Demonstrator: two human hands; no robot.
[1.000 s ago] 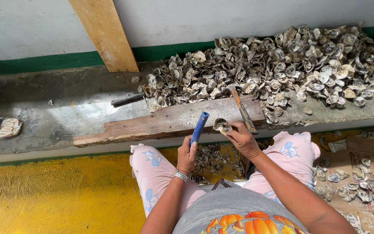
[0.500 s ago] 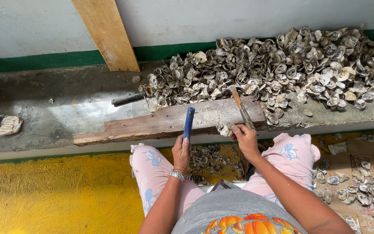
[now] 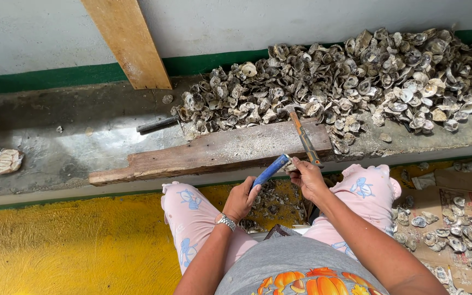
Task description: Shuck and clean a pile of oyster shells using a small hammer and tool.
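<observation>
Oyster shell (image 3: 290, 165) is sitting pinched in the fingers of the right hand (image 3: 308, 177), just off the near edge of the wooden board (image 3: 208, 154) and above the person's lap. The right hand's grip is closing around that small shell, holding it up in front of the knees. The left hand (image 3: 241, 199) is wrapping tightly around the blue handle of a tool (image 3: 271, 170), and the tool's far end is touching the shell. A metal watch (image 3: 226, 221) is showing on the left wrist.

The board is lying along the concrete ledge (image 3: 72, 142) that is serving as the desk. A hammer (image 3: 304, 136) with an orange handle is resting across the board's right end, its head up against a big heap of shells (image 3: 356, 76) that is filling the ledge to the right. A dark metal rod (image 3: 157, 124) is lying on the ledge just left of the heap. A wooden plank (image 3: 129, 41) is leaning against the white wall. More loose shells (image 3: 454, 229) are lying on cardboard on the floor to the person's right, and a bucket of shells (image 3: 271, 199) is sitting between the knees.
</observation>
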